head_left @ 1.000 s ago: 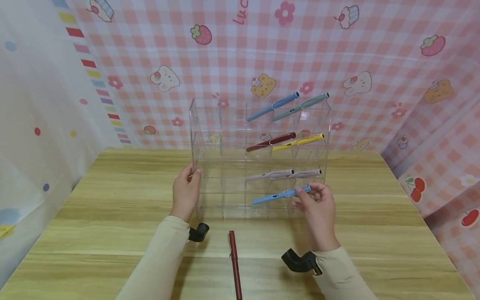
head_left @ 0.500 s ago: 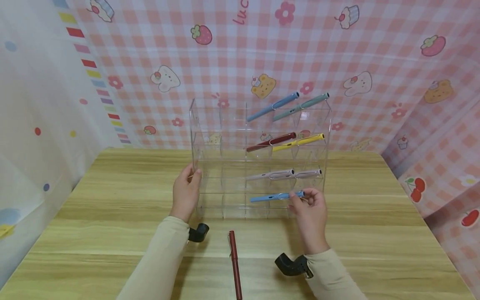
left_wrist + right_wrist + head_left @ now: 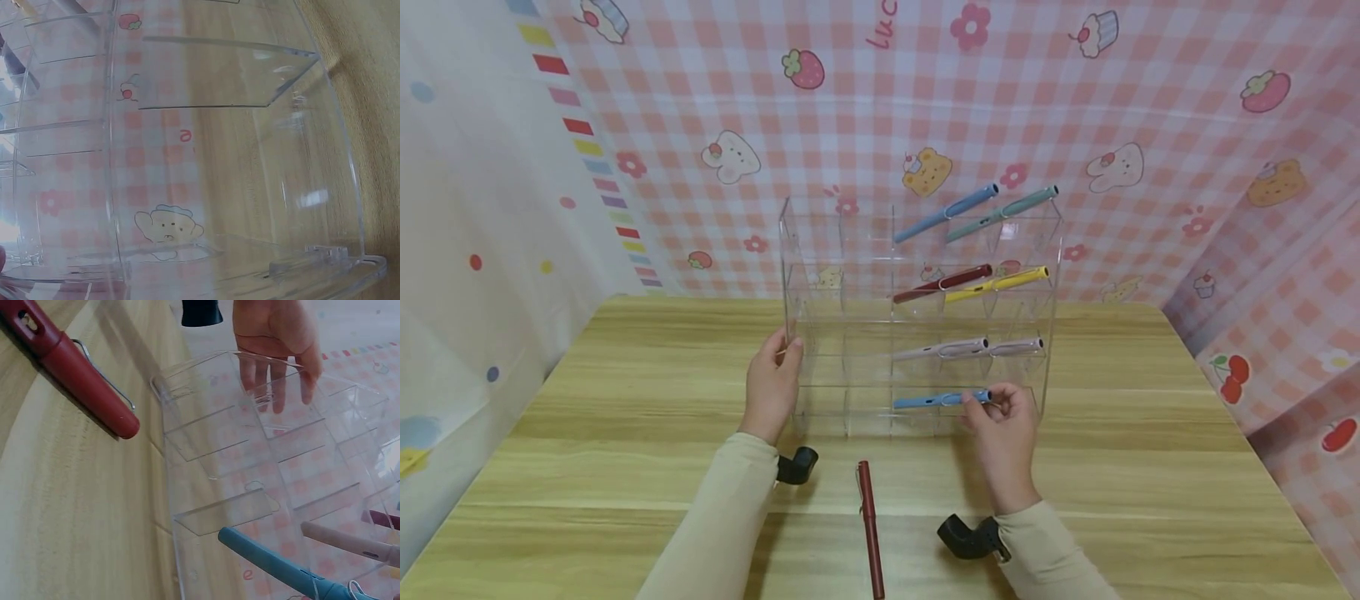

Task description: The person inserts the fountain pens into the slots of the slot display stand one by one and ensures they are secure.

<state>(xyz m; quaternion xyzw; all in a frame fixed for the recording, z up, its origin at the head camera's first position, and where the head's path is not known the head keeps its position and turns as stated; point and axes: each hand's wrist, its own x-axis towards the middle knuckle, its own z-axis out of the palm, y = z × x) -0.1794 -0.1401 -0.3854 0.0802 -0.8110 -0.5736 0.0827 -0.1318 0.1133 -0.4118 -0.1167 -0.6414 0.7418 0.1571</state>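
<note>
A clear acrylic pen rack with tiered compartments stands on the table. My left hand grips its left side, thumb at the front; in the right wrist view the left hand's fingers show through the plastic. Low on the rack, my right hand pinches a light blue pen near its cap end. This pen lies nearly level across the bottom tier, its tip pointing left; the right wrist view shows its barrel too. A dark red pen lies on the table in front of the rack.
Higher tiers hold a blue pen, a green pen, another dark red pen, a yellow pen and two pale pinkish pens. Behind the wooden table hangs a pink checked cloth.
My right hand has moved left and slightly down with the light blue pen, which now lies flatter along the bottom tier. The left hand and rack have stayed put.
</note>
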